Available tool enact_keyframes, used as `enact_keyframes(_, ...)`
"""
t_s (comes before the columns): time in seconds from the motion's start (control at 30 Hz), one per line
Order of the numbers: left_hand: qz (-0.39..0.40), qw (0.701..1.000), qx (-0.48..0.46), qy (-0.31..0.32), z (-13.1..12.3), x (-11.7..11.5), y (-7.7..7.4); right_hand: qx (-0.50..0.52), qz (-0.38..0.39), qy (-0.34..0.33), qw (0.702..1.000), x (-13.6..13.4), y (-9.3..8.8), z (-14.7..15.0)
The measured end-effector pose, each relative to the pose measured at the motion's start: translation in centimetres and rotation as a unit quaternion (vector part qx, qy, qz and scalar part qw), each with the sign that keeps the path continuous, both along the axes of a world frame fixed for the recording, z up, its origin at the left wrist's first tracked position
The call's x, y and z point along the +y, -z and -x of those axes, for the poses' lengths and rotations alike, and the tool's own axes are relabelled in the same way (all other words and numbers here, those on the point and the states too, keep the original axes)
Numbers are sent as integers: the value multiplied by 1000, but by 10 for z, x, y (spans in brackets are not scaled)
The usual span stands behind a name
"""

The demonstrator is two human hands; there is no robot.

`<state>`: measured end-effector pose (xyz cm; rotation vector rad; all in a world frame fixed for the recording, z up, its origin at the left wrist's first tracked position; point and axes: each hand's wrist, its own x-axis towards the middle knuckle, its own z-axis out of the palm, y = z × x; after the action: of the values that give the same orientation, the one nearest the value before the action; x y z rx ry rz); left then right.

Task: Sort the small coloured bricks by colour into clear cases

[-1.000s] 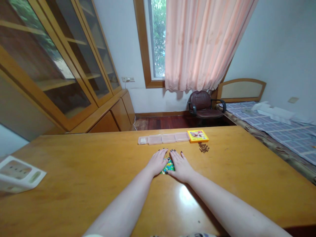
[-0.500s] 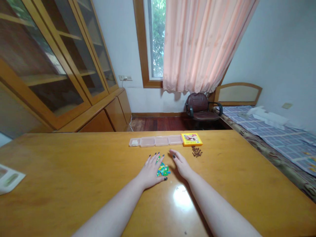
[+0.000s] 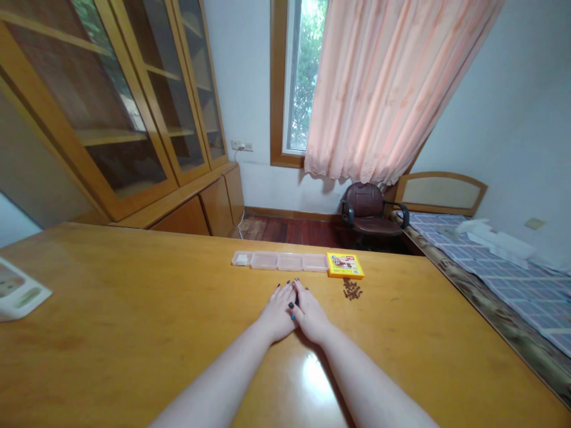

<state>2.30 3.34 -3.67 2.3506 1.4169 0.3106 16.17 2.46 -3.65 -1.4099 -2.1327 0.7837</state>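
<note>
Drawn in from the right, the right hand (image 3: 313,315) now touches the left hand (image 3: 277,313), both flattish, fingers outstretched, no grip visible; one blue piece (image 3: 293,317) shows between them; gathering seems in hand, the next move calling for light palms.

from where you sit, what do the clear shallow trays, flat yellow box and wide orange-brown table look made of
Clear shallow trays: probably thin, smooth plastic, since the colour beneath shows through.
Flat yellow box: card or plastic; its printed top leaves that open.
Wide orange-brown table: likely wood or veneer with a glossy varnish, judging by its faint grain and bright glare.
</note>
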Motion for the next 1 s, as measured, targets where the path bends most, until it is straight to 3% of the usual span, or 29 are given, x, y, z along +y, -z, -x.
enact_keyframes(0.43, -46, 997, -61, 6, 1, 10, 7, 8, -50, 49, 998, 9, 6, 4)
enact_keyframes(0.53, -5, 992, -122, 11, 4, 20, 3, 89, -2, 59, 994, 14, 7, 3)
enact_keyframes(0.63, 71, 965, -249, 42, 7, 26, 0, 171, 14, 73, 983, 18, 14, 1)
enact_keyframes(0.8, 83, 955, -286, -3, 10, 28, 9, 176, 37, 34, 983, 22, 19, -3)
enact_keyframes(0.87, 111, 936, -332, -25, 13, 29, 12, 240, 77, 6, 968, 25, 14, -12)
enact_keyframes(1.0, 173, 888, -420, -68, 31, 35, 5, 397, 188, 1, 898, 33, 4, -38)
